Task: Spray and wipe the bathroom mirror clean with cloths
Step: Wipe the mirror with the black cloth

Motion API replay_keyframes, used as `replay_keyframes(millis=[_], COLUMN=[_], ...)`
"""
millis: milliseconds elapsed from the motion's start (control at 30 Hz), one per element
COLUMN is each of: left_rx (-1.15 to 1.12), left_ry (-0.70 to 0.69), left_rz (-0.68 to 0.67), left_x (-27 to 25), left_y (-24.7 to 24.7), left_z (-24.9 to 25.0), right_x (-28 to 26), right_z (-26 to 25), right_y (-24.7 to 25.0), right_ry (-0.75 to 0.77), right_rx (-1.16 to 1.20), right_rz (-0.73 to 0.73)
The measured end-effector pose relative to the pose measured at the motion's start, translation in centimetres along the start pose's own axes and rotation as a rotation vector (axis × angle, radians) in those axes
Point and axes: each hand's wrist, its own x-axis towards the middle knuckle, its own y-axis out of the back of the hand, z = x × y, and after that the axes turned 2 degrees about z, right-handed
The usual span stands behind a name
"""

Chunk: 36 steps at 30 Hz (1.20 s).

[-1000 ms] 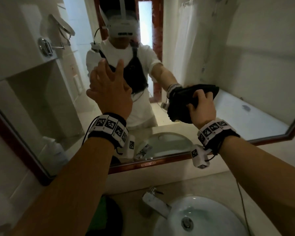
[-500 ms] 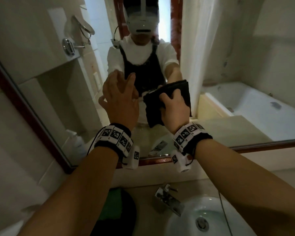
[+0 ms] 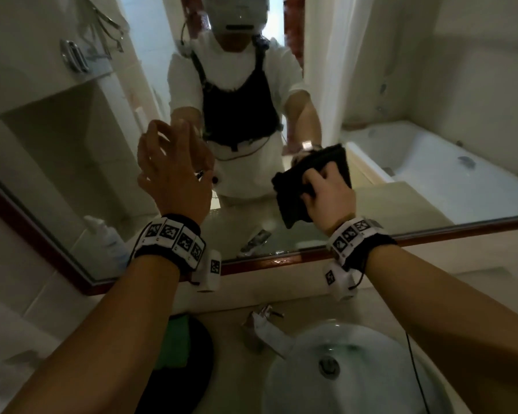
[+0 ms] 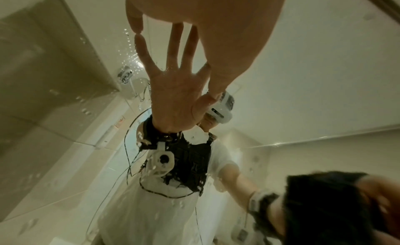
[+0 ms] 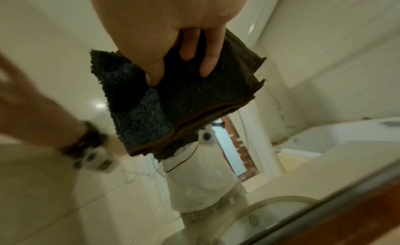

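- Sliding back rightward now: the right hand and its dark cloth sat near the middle of the mirror half a second ago, close by the left hand; they are well apart again, low on the glass near the wooden frame.
- Grip check: right fingers curl over the folded cloth, pinching it and pressing it at the glass. The left hand is spread, fingers straight, holding nothing, with one fingertip meeting its own reflection.
- Handling, by my read: soft, light, floppy terry, folded into several layers, so hold it across the middle of the pad to keep the folds together. The glass looks wet and slick, and fragile; press flat, not hard.
- Views: only the left wrist camera shows droplets beading on the upper glass, unwiped. The right wrist camera alone shows the stacked brown edges. The head camera alone shows the basin and tap below.
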Motion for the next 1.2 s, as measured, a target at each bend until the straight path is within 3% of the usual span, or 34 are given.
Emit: replay_keyframes(millis=[167, 300, 500, 900, 1067, 1200], left_rx=[-0.013, -0.021, -0.012, 0.001, 0.03, 0.014], left_ry=[0.003, 0.003, 0.002, 0.008, -0.023, -0.033], left_rz=[0.006, 0.001, 0.008, 0.002, 0.007, 0.015], left_x=[-0.1, -0.1, -0.1, -0.2, -0.4, -0.5], left_y=[-0.1, 0.0, -0.3, -0.9, -0.9, -1.1], left_z=[0.1, 0.1, 0.2, 0.0, -0.2, -0.4], right_x=[-0.1, -0.4, -0.7, -3.9, -4.2, -4.1], right_z=[6.0, 7.3, 5.8, -7.5, -5.5, -1.5], right_y=[2.0, 1.8, 0.9, -7.2, -6.7, -5.3], right_ry=[-0.282, -0.355, -0.308, 0.019, 0.048, -0.112], right_rx=[0.052, 0.113, 0.101, 0.146, 0.178, 0.118], right_rz=[0.061, 0.084, 0.064, -0.125, -0.106, -0.104])
